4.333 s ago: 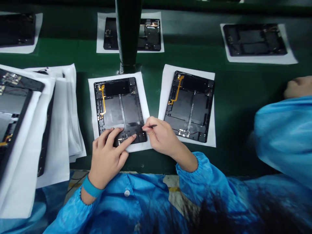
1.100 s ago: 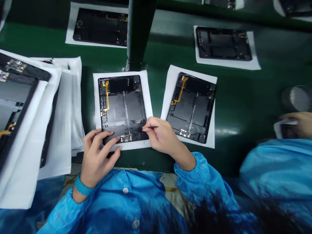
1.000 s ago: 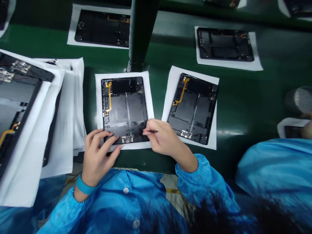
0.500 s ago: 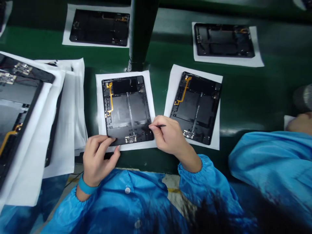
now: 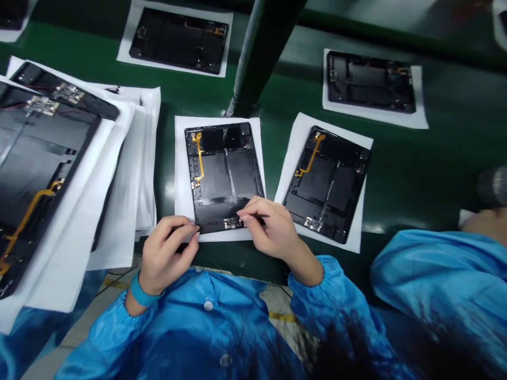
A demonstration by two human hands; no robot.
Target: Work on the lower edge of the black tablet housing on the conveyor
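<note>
An opened tablet housing (image 5: 214, 179) lies on a white sheet (image 5: 182, 158) in front of me. An orange flex cable runs down its left side, and a small circuit board (image 5: 233, 223) sits at its near edge. My left hand (image 5: 168, 253) is closed, thumb and index finger pinching the housing's near left corner. My right hand (image 5: 271, 229) is closed around a thin dark stick-like tool (image 5: 262, 215), whose exact kind I cannot make out. Its fingertips are over the near right part, beside the circuit board; the tool's working end is hidden.
A second opened tablet (image 5: 328, 184) rests on its sheet to the right. On the left is a stack of tablets and white sheets (image 5: 122, 195). Behind stand a dark post (image 5: 263, 58) and two more tablets (image 5: 180, 39). A co-worker's blue sleeve (image 5: 439, 274) is at the right.
My right hand has moved left across the housing, from its right edge to beside the circuit board. The left hand stays at the corner. The whole view has shifted and tilted slightly.
</note>
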